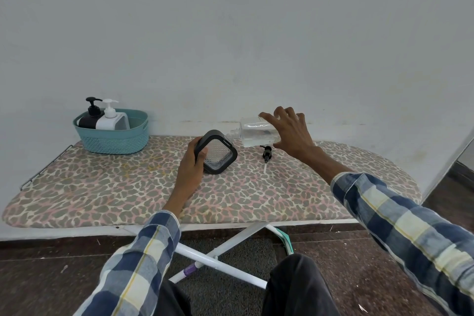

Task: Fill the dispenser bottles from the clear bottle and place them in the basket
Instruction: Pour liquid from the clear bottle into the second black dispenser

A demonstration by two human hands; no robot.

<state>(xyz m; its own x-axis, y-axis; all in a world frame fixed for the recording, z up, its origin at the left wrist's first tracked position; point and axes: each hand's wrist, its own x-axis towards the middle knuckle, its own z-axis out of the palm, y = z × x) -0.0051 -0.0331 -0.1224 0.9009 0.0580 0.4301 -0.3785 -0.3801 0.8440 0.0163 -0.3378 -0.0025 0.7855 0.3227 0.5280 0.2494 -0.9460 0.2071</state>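
Two dispenser bottles [102, 117] already stand in the teal basket [115, 140] at the board's far left. At centre, the left hand [191, 164] grips the black-framed dispenser bottle [216, 152], tilted toward the clear bottle [256, 132]. That bottle lies nearly level, held by the right hand [292, 131] curled round its base. Neck should meet mouth before tipping further, slowly, I judge. Beneath lies the pump [266, 155].
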